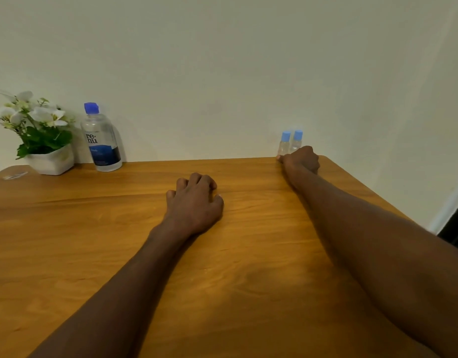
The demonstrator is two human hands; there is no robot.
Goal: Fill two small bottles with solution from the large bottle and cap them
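Note:
The large clear solution bottle (102, 140), with a blue cap and a blue label, stands upright at the table's far left. Two small clear bottles with light blue caps stand side by side at the far right edge: the left small bottle (285, 143) and the right small bottle (297, 140). My right hand (301, 160) reaches out to them with curled fingers. Its thumb lies by the left bottle's base, and the hand hides both bottles' lower parts. My left hand (195, 202) rests on the middle of the wooden table (93, 228), fingers loosely curled, holding nothing.
A white pot of white flowers (39, 135) stands at the far left, beside the large bottle. A small clear scrap (14, 175) lies near the table's left corner. A pale wall runs right behind the table's far edge.

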